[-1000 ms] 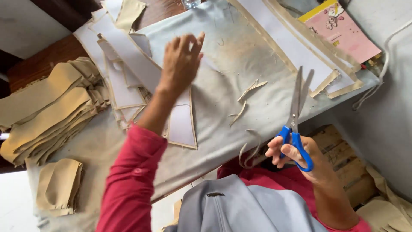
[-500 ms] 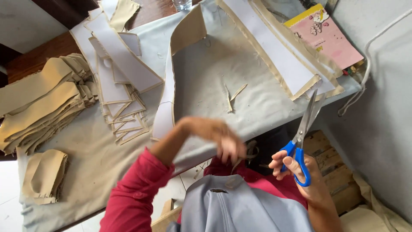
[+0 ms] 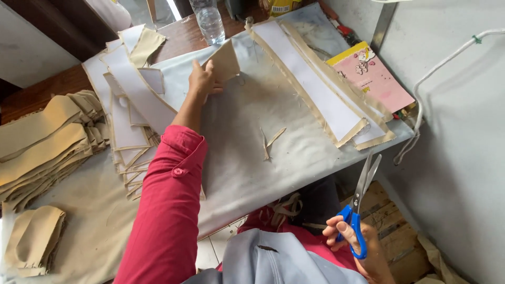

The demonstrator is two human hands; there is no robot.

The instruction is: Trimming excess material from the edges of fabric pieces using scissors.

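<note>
Now a tan fabric piece (image 3: 225,61), a small flat panel with a slanted edge, lies at the far side of the grey work table (image 3: 236,158). Half a second ago the left hand (image 3: 202,79) was near the table's front edge; it has reached out and pinches the piece. Down low, the right hand (image 3: 357,247) grips the blue-handled scissors (image 3: 360,210), blades slightly parted, off the table.

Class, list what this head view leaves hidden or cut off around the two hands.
- Water bottle: top cut by the upper frame edge.
- Right hand: wrist cut by the bottom edge; scissors handle partly hidden by fingers.
- Tan piece: lower corner covered by the left hand.
- Pink booklet: print too small.
</note>
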